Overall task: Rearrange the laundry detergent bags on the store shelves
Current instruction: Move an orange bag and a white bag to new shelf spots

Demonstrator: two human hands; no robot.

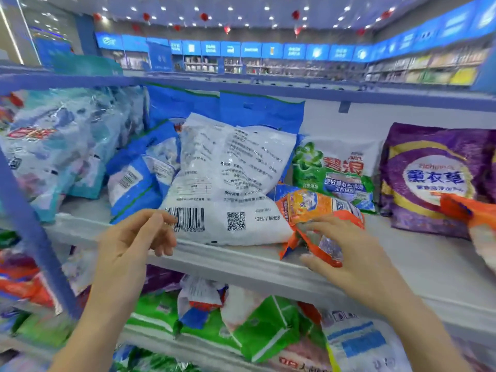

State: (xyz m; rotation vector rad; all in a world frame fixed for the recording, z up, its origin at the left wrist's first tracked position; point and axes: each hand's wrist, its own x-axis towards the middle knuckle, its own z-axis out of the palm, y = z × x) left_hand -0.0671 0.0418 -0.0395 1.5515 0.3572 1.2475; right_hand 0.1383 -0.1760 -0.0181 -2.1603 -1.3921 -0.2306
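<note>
Grips the orange detergent bag (308, 202) with right hand (349, 256), fingers curled round it. Holds left hand (137, 237) loose, fingers apart, near the white detergent bag (228, 178).

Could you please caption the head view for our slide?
Right hand grips an orange detergent bag beside a white bag on the shelf; left hand open.
</note>
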